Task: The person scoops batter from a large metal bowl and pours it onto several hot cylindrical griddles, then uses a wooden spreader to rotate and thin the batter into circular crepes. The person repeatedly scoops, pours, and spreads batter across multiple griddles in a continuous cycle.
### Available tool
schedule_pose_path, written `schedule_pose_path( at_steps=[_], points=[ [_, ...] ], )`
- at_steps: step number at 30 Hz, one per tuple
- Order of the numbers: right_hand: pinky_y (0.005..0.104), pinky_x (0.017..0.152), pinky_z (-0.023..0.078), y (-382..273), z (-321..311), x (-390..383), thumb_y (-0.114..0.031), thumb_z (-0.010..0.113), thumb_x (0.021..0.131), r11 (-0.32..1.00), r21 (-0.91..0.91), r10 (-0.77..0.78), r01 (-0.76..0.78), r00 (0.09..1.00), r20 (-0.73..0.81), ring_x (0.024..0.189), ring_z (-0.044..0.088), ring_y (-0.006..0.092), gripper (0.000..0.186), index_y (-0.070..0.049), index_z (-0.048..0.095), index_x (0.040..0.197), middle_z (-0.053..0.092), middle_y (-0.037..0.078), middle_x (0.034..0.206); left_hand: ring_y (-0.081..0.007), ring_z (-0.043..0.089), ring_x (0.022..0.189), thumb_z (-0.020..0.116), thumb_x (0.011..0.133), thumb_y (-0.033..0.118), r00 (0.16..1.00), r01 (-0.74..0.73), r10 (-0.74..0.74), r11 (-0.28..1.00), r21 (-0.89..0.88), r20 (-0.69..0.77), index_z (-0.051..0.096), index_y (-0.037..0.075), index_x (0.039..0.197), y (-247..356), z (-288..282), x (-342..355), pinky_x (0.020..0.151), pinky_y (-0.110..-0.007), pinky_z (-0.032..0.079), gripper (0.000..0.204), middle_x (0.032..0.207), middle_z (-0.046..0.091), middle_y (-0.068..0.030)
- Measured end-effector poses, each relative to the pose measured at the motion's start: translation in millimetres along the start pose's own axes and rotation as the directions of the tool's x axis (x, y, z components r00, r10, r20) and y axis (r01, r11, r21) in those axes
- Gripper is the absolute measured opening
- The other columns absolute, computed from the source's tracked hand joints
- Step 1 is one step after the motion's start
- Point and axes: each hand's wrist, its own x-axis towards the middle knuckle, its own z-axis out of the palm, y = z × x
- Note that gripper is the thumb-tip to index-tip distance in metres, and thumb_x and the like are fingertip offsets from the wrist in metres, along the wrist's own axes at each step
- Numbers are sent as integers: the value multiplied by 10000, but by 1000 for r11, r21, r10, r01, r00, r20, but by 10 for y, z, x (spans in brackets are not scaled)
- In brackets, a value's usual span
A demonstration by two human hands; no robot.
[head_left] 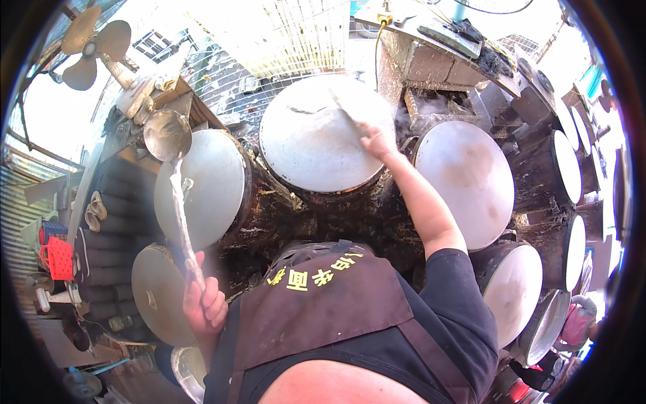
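Soot-blackened stove [269, 215] ringed by pale round griddle domes [316, 135]; left hand [204, 303] clamped on long-handled metal ladle [168, 135]; right hand [375, 140] closed round pale stick [343, 108] on centre dome.

A blackened, soot-crusted stove surface [269, 209] curves around the person and carries a ring of round griddle pans. The far middle pan [316, 138] is pale and floury, with dark caked sides below it. Left of it sits a grey pan [208, 185], and a smaller one [158, 289] lies near left. To the right is a large pale pan [471, 182], a smaller pan [515, 286] nearer, and more pans [565, 168] line the right edge.
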Motion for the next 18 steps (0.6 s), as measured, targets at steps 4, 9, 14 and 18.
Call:
schedule_pose_path(
  at_steps=[4, 9, 14, 18],
  points=[
    [351, 986, 484, -543, 61, -301, 44, 554, 814, 980, -182, -49, 84, 981, 189, 1030, 647, 276, 558, -205, 573, 1313, 656, 136, 1179, -75, 330, 432, 474, 1013, 296, 1000, 9, -9, 999, -30, 6, 213, 166, 1505, -34, -59, -27, 336, -209, 307, 572, 674, 370, 5],
    [347, 992, 484, 190, -189, 52, 10, 547, 861, 1000, 25, 15, -16, 999, 33, 1094, 629, 235, 520, -169, 536, 1349, 615, 121, 1275, -73, 326, 432, 465, 1017, 290, 1000, -11, 10, 1000, -22, -26, 207, 168, 1509, -38, -7, -24, 337, -209, 310, 568, 675, 369, 5],
    [342, 875, 529, -304, -30, -123, 19, 537, 836, 998, -24, -54, 62, 966, 255, 961, 644, 246, 585, -197, 503, 1378, 644, 140, 1214, -71, 320, 425, 450, 1022, 286, 1000, -4, 3, 999, -35, -11, 202, 170, 1513, -58, -15, -30, 337, -207, 311, 561, 675, 371, 3],
    [349, 1002, 472, -379, -434, -219, 49, 528, 827, 991, 52, 94, -120, 929, 357, 1169, 591, 245, 576, -225, 560, 1333, 615, 117, 1279, -71, 312, 422, 447, 1024, 284, 1000, -10, 11, 999, -44, 3, 207, 169, 1512, -82, -10, -42, 337, -207, 310, 556, 676, 371, 4]
  ],
)
